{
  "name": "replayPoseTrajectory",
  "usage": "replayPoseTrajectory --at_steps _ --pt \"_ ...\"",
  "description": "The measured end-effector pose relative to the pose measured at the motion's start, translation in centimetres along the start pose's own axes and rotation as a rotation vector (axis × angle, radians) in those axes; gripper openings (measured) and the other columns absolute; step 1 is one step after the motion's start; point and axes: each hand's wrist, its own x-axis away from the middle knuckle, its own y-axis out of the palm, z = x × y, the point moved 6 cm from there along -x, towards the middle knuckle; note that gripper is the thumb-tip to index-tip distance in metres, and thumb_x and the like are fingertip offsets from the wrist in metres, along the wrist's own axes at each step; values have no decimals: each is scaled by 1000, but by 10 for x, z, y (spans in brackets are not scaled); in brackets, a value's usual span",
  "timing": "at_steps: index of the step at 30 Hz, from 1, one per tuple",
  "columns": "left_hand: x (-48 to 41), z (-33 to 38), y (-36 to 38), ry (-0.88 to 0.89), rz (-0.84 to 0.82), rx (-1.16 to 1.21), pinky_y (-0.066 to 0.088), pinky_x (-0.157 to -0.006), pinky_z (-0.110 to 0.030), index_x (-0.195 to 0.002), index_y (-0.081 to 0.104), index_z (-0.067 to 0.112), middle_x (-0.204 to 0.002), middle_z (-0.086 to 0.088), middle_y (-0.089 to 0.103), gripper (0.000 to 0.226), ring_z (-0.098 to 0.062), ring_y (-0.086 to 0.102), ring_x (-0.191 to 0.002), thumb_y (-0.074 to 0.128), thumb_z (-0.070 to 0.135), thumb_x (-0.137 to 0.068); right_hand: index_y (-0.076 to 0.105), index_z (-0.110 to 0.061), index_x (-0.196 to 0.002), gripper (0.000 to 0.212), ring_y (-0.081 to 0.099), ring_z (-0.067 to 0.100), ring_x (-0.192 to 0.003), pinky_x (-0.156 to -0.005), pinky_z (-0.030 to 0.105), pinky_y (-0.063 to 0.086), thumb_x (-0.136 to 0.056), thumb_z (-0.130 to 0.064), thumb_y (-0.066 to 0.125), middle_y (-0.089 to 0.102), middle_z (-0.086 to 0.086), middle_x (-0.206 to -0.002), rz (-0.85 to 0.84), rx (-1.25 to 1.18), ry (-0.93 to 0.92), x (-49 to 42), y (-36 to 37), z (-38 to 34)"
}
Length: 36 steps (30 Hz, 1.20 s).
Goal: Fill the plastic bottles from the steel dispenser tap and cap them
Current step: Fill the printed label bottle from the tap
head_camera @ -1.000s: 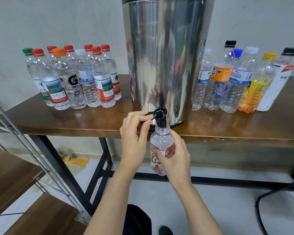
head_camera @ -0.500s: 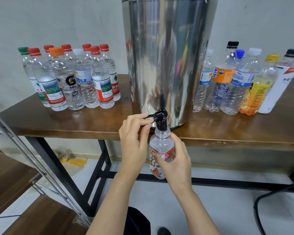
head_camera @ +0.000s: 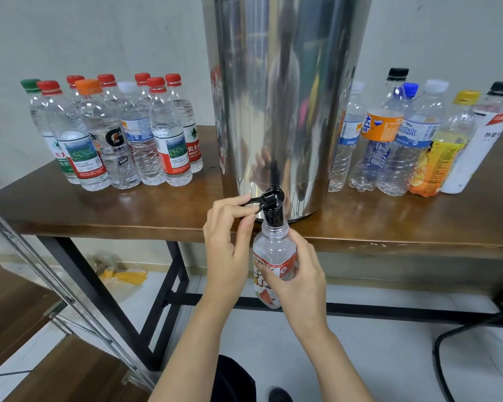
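we are facing a long wooden counter (head_camera: 99, 210) on a black frame, and it is carrying everything here. the steel dispenser (head_camera: 285, 97) is standing at its middle, close to the front edge, tall and mirror-bright. to the left of it a cluster of capped clear bottles (head_camera: 114, 134) is standing upright, mostly with red caps, plus one green, one orange and one white. to the right another row of bottles (head_camera: 404, 140) is standing, with black, blue, white and yellow caps.

our left hand (head_camera: 227, 245) is reaching up to the black tap (head_camera: 272, 207) at the dispenser's base, its fingers (head_camera: 233, 203) pinching the lever (head_camera: 251, 202) that is sticking out to the left. our right hand (head_camera: 299, 274) is curling its fingers (head_camera: 298, 242) around the body of an uncapped plastic bottle (head_camera: 273, 250) with a red and white label, holding it upright just in front of the counter's edge. the bottle's open neck is sitting directly under the tap spout, touching it or nearly so. we cannot tell whether water is running.
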Motion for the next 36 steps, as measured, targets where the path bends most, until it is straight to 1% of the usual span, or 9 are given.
replayPoseTrajectory --at_steps 2,5,8,12,19,27,33,36 --pt "0 0 0 0 1 0 42 -99 -58 -103 62 34 -119 19 59 15 -19 57 -116 51 27 -98 43 -56 -130 76 52 -10 -113 -84 8 43 -75 -23 85 51 -27 -128 2 -1 -3 0 -1 -1" --pt "0 0 0 9 0 -4 43 -98 -58 -103 63 34 -119 19 59 15 -20 57 -115 51 26 -98 43 -56 -130 76 51 -11 -112 -83 9 43 -75 -23 85 51 -27 -127 4 7 -5 0 -1 -2" --pt "0 0 0 14 -2 -2 43 -98 -57 -103 63 33 -119 18 59 15 -20 57 -115 51 26 -98 42 -56 -129 76 51 -13 -111 -80 6 43 -75 -23 85 50 -28 -126 0 17 -3 -1 -1 -2" --pt "0 0 0 8 -3 -4 43 -98 -57 -104 62 35 -119 18 59 15 -20 57 -116 51 27 -98 44 -50 -133 75 51 -11 -112 -82 6 42 -75 -24 85 50 -27 -128 0 23 -3 -2 -2 -1" --pt "-1 0 0 3 -5 -5 43 -98 -57 -104 62 35 -117 21 58 15 -19 57 -116 51 27 -98 44 -53 -132 76 51 -11 -112 -83 7 43 -75 -23 85 50 -28 -127 2 16 -7 -2 -1 -2" --pt "-1 0 0 1 -4 1 43 -98 -58 -102 62 36 -118 23 58 15 -19 57 -116 50 28 -98 46 -46 -134 76 52 -7 -114 -85 8 44 -75 -20 85 52 -25 -128 -3 7 0 -2 0 0" --pt "-1 -1 -1 -3 -4 -4 42 -99 -59 -102 62 38 -118 20 59 16 -20 57 -116 50 29 -98 48 -43 -135 75 51 -9 -113 -83 2 41 -74 -20 86 53 -24 -127 -7 2 4 -2 0 -1" --pt "-1 -1 0 8 -2 -6 43 -98 -58 -103 62 37 -118 24 58 16 -19 57 -116 51 28 -98 48 -44 -134 74 50 -11 -113 -84 2 41 -74 -22 86 52 -24 -126 -1 2 0 -2 0 -2"
